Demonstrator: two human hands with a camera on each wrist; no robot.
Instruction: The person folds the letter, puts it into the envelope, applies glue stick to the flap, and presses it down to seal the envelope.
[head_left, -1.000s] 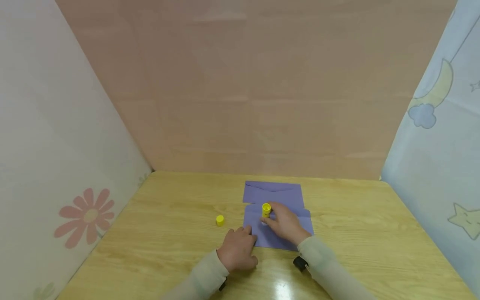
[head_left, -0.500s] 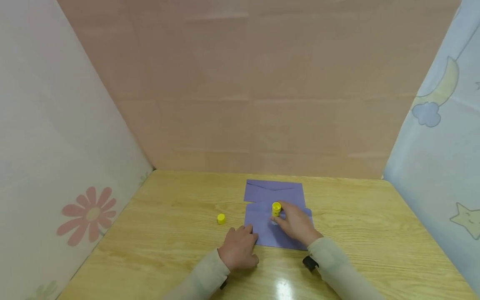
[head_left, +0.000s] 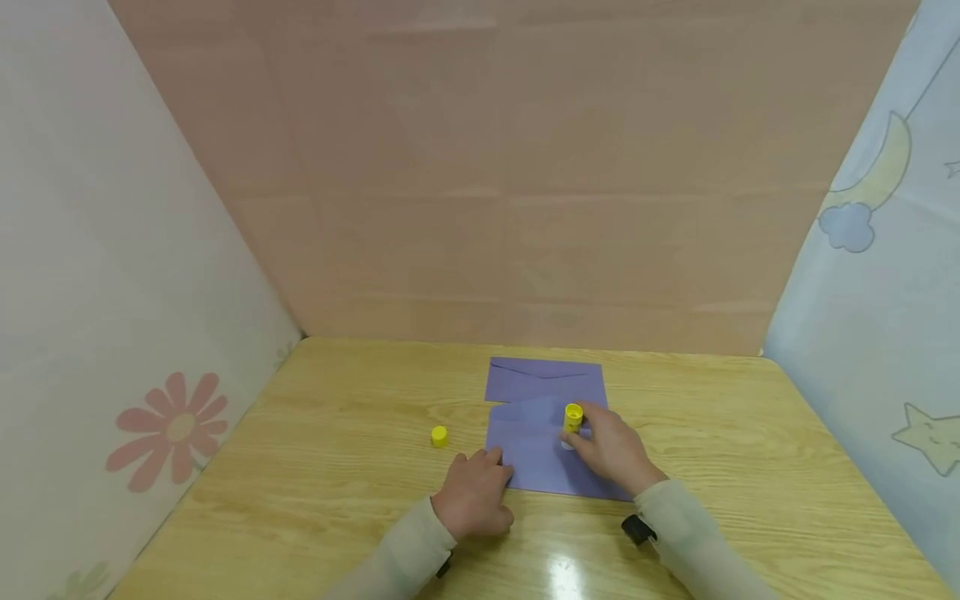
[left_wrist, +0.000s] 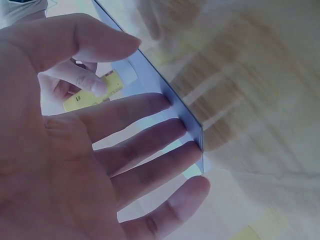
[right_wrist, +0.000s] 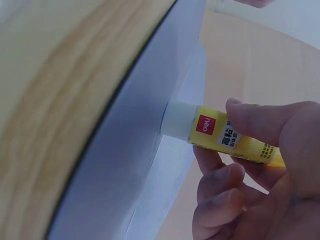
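Between thumb and fingers, my right hand (head_left: 613,450) pinches a yellow glue stick (right_wrist: 232,135), its white end down against a purple envelope (head_left: 532,467). In the right wrist view that white end meets the paper near a fold line. My left hand (head_left: 474,496) rests at the envelope's left edge; its fairly straight fingertips touch that edge in the left wrist view (left_wrist: 150,160). A second purple envelope (head_left: 543,379), its flap folded down, lies just behind the first.
The yellow glue stick cap (head_left: 439,436) stands on the wooden table (head_left: 360,417), left of the envelopes. A tan sheet (head_left: 480,208) hangs behind the table, and patterned sheets (head_left: 855,333) flank both sides.
My right hand has slid the glue stick rightward across the envelope. The left hand has stayed at the envelope's left edge.
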